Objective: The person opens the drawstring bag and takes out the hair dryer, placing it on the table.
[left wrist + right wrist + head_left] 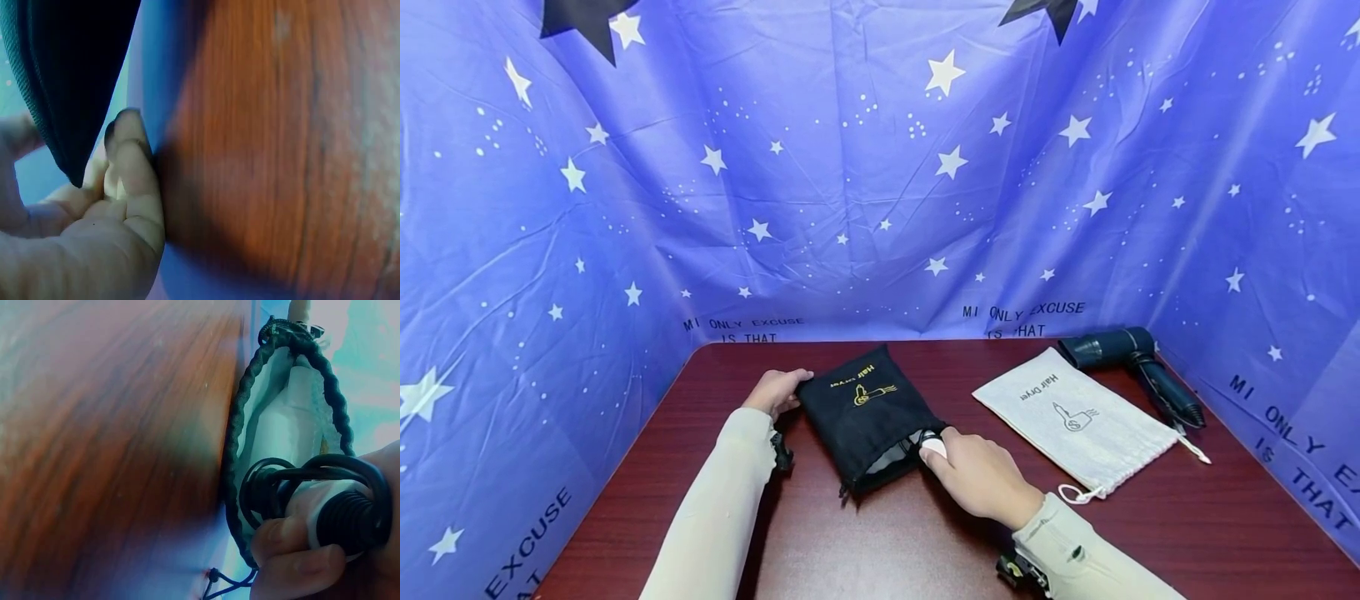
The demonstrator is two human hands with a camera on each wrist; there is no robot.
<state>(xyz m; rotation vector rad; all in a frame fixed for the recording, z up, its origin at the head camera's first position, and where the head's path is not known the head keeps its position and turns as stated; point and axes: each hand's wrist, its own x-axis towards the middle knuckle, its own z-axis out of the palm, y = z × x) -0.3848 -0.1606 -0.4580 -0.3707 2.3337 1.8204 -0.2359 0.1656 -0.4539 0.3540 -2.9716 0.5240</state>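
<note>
A black drawstring bag (868,417) printed with a yellow hair dryer lies on the table, its mouth gaping toward the near right. Inside that mouth is a white hair dryer (290,434), mostly hidden by the cloth. My right hand (985,475) grips the dryer's white handle end at the opening. A black cord (331,469) loops around the handle near my fingers (300,565). At the bag's far left corner, my left hand (780,392) holds the cloth edge, with fingers (137,181) low beside the table; the contact itself is partly hidden.
On the right lies a white drawstring bag (1075,417) with a dryer print. A dark hair dryer (1112,346) sits behind it, handle toward the right. Blue star-patterned cloth (850,208) walls in the back and sides of the reddish-brown table (842,550).
</note>
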